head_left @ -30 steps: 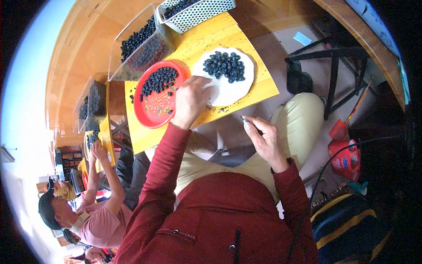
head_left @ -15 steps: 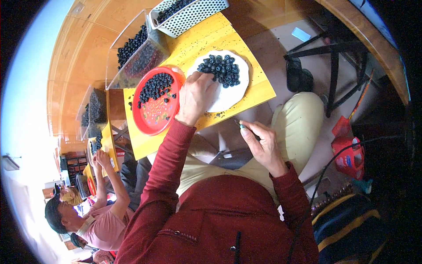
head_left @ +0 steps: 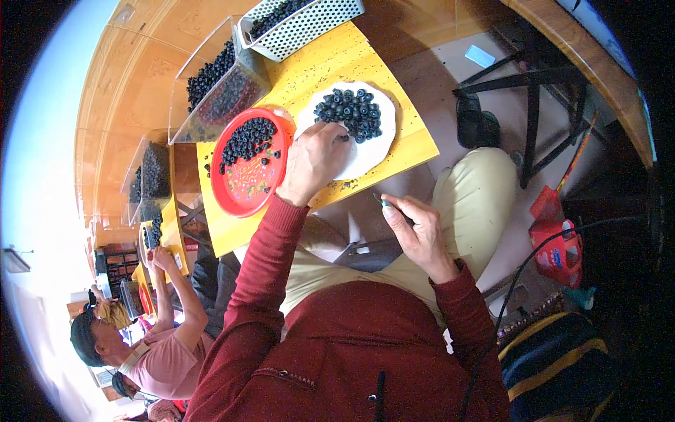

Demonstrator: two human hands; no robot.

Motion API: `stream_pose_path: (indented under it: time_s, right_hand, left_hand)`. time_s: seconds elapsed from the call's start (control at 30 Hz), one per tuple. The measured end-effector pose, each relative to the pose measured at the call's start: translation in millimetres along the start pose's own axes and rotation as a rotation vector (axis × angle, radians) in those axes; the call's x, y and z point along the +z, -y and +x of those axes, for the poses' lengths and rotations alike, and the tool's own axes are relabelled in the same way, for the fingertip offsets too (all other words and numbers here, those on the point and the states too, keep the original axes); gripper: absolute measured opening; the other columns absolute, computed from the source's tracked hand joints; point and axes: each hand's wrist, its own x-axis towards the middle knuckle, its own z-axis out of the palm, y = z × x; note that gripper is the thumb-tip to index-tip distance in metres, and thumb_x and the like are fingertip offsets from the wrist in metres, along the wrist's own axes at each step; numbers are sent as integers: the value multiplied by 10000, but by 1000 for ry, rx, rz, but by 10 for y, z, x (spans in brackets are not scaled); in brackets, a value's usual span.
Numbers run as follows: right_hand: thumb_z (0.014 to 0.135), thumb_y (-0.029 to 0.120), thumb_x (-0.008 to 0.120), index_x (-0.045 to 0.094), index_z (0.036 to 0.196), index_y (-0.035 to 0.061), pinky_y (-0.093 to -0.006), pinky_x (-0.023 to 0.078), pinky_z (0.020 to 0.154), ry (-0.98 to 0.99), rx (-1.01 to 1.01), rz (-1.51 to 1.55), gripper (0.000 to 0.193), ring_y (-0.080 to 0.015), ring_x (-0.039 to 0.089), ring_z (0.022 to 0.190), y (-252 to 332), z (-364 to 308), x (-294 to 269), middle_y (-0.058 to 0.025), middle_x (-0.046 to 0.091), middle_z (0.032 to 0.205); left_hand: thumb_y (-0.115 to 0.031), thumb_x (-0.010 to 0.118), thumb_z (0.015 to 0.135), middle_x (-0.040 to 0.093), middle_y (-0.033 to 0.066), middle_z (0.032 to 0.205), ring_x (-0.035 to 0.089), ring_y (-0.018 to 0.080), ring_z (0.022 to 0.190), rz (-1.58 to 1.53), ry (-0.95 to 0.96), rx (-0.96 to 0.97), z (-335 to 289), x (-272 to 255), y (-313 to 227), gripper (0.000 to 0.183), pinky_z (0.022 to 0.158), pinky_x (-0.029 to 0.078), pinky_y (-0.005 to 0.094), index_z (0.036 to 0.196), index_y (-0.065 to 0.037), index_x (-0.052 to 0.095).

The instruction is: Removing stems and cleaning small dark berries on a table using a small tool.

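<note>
Head view, tabletop (head_left: 411,133): smooth yellow board, sprinkled with dark crumbs (head_left: 343,185) on its far part and along the near edge.
Large dark beads (head_left: 360,116): rounded, blue-black and shiny, some showing ringed ends; heaped on the far half of the white plate.
Small tool (head_left: 385,202): slim, with a teal part beside the fingertips; its tip is too fine to make out.
White plate (head_left: 373,151): roundish and pale, bare on its near side.
Red tray (head_left: 242,200): glossy, raised rim, patterned floor; small dark beads (head_left: 247,141) cluster in its far half, a few lying loose.
Clear bin (head_left: 246,77): transparent, straight-walled, well filled with dark pieces (head_left: 211,76).
White basket (head_left: 306,36): perforated walls, more dark pieces inside.
Left hand (head_left: 314,160): over the plate's left side, fingers curled together with their tips at the heap; whether they grip a bead, I cannot tell.
Right hand (head_left: 422,231): nearly closed, pinching the small tool between thumb and fingers, off the tabletop's near edge.
</note>
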Motion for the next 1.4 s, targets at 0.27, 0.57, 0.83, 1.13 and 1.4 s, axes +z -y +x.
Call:
stream_pose_path:
  time_s: [0.27,0.57,0.83,1.13,1.4]
  right_hand:
    - [954,244,627,681,1050,-47,-346,525,713,-10,29,14,311,-279,693,812,10,-18,1,-185,700,907]
    - [957,236,629,679,1083,-45,-328,523,739,-46,23,-5,312,-243,694,837,-10,-31,38,-179,708,926]
    - [962,166,619,666,1120,-37,-279,487,659,-111,73,52,261,-141,610,718,106,-35,80,-113,666,820]
    - [891,130,713,675,1079,-20,-287,471,638,-150,-221,-2,244,-148,602,722,586,376,369,-82,620,827]
    - [872,121,732,689,1006,-22,-291,486,651,-93,-274,-23,201,-171,628,746,541,388,493,-87,637,830]
  left_hand:
    - [-69,642,815,657,192,930,657,359,830,-116,-20,152,-107,-41,-11,213,750,541,404,1019,-54,705]
    - [-148,530,1014,604,14,899,612,103,788,-1232,-42,-354,-272,-54,15,211,777,570,282,1134,6,610]
    - [-158,544,1004,641,62,943,630,111,803,-1730,-55,-441,-418,-41,7,188,796,592,298,1098,-9,609]
    - [-114,561,989,669,85,1053,645,133,889,-1900,89,-345,-737,-27,-261,169,841,566,315,1115,-17,620]
    - [-118,593,969,656,86,1084,649,154,963,-1989,94,-340,-939,-16,-182,163,848,574,330,1101,-24,612]
